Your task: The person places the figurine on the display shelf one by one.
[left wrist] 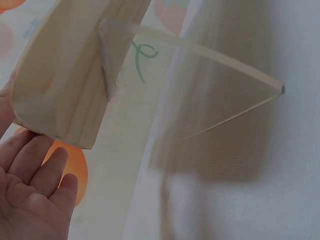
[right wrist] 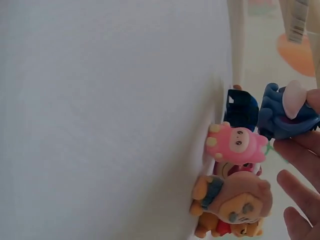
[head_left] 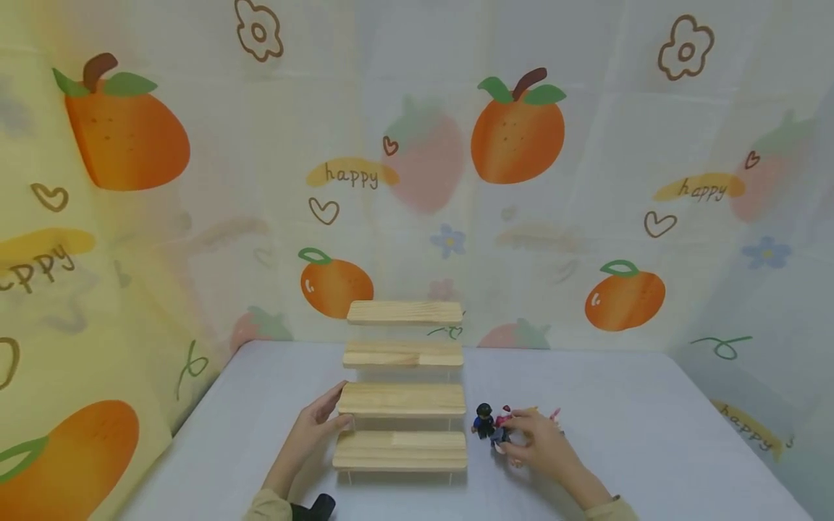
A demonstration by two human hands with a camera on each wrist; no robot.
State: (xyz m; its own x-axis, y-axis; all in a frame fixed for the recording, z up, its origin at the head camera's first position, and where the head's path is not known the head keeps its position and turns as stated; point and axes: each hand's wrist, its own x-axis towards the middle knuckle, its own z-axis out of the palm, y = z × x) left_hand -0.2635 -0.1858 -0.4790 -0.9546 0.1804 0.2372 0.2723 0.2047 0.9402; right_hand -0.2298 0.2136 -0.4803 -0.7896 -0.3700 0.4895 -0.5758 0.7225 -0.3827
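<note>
White table | right hand fingers pinch blue figure (fingertips) | left hand relaxed, touching shelf

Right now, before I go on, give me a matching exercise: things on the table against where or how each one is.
Things:
1. left hand
2. right hand
3. black-haired figure
4. wooden step shelf

States:
A. stands upright, right of the shelf
B. pinches a blue figure
C. four tiers, mid-table
D. fingers straight, touching a tier's left end

Pairs: 1-D, 2-B, 3-A, 4-C
</note>
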